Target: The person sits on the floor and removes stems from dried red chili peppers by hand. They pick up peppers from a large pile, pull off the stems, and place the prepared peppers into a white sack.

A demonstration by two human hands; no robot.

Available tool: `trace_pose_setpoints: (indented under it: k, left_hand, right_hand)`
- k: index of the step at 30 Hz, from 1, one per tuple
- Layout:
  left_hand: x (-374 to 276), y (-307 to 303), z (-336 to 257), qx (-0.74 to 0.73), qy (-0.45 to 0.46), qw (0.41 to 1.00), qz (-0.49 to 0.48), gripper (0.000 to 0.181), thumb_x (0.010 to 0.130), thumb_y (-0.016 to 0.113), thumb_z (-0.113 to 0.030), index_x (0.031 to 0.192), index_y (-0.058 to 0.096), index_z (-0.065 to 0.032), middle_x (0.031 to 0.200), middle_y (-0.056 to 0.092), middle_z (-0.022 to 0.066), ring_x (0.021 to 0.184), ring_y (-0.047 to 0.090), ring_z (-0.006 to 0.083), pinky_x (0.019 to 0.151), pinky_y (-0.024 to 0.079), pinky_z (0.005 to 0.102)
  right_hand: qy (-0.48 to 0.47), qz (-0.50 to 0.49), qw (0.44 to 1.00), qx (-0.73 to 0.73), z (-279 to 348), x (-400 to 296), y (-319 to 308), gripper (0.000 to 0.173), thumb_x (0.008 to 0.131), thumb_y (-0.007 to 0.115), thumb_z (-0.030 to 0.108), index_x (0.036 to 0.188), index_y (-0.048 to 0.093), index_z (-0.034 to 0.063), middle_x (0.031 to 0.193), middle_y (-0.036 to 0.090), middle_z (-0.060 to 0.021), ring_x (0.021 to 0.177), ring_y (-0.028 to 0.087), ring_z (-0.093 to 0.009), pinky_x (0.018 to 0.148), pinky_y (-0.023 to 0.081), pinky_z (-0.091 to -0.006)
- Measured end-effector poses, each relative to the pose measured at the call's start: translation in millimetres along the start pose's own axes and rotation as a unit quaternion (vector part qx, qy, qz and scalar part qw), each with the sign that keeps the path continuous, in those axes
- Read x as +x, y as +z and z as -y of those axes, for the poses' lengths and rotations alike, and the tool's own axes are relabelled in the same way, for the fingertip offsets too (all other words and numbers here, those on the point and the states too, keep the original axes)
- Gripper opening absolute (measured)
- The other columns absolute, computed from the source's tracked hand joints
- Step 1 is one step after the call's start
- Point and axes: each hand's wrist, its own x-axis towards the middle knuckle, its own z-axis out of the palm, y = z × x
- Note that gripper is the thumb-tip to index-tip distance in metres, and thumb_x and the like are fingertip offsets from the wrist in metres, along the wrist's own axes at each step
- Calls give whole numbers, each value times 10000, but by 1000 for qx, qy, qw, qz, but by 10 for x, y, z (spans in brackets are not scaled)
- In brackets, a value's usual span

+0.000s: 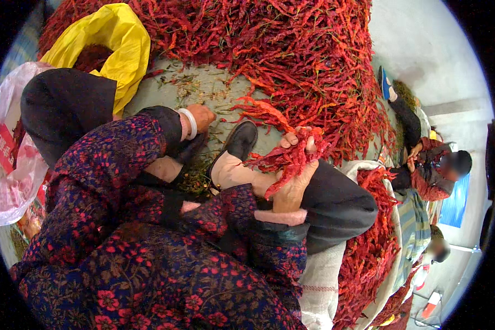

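My right hand (300,181) is closed around a bunch of dried red chillies (286,159), held above my lower leg near the black shoe (243,139). Some chillies stick out past the fingers towards the pile. On the other side, my left hand (201,117), with a white bangle (191,123) at the wrist, is low over the grey floor (169,88). Its fingers are curled, and whether they hold anything is hidden. Loose stems, seeds and chilli bits lie around it. Before me rises a large pile of dried red chillies (264,41).
A yellow plastic bag (128,45) stands open beyond my left knee, near a pink-and-white plastic bag (8,177) bearing writing. By my right leg is a white woven sack (324,280) with chillies. Green stems (194,181) lie between my legs. A person (429,171) sits further right.
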Motion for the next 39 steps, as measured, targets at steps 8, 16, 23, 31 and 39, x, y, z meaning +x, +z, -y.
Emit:
trace_pose_setpoints:
  k: [8, 16, 23, 31, 39]
  left_hand:
    - [35, 131, 132, 13, -2, 1000, -27, 196, 640, 550, -120, 823, 596, -68, 845, 592, 162, 799, 580, 324, 655, 472, 404]
    - [260, 221, 15, 13, 42, 999, 1, 125, 629, 536, -94, 699, 607, -18, 756, 592, 197, 738, 580, 348, 638, 468, 413]
    - [403, 224, 359, -88, 49, 994, 39, 180, 620, 556, -143, 777, 612, -74, 766, 596, 159, 760, 569, 326, 670, 444, 393]
    - [454, 178, 409, -89, -17, 992, 83, 203, 595, 577, -119, 792, 618, -98, 766, 604, 141, 746, 577, 314, 669, 449, 371]
    - [503, 320, 552, -112, 63, 991, 31, 242, 574, 579, -109, 809, 635, -82, 808, 609, 151, 786, 576, 316, 695, 448, 373]
  right_hand:
    - [-80, -4, 987, -140, -99, 78, 52, 318, 716, 626, 110, 982, 467, 36, 866, 508, -66, 692, 489, -185, 591, 410, -303]
    - [-147, -26, 964, -221, 463, -212, 353, 317, 714, 600, 63, 1000, 467, 39, 906, 520, -64, 704, 511, -194, 607, 436, -307]
    - [-238, -18, 908, -344, 1168, -529, 1125, 204, 668, 602, -1, 861, 549, 37, 749, 570, -30, 651, 545, -134, 580, 441, -236]
    - [-346, -198, 674, -622, 2163, -1477, 1462, 333, 712, 590, 91, 1013, 506, -24, 857, 586, -108, 660, 554, -148, 590, 447, -235]
    - [-217, -325, 171, -904, 2762, -2439, 307, 307, 695, 643, 114, 972, 537, 36, 842, 577, -121, 755, 570, -254, 670, 443, -317]
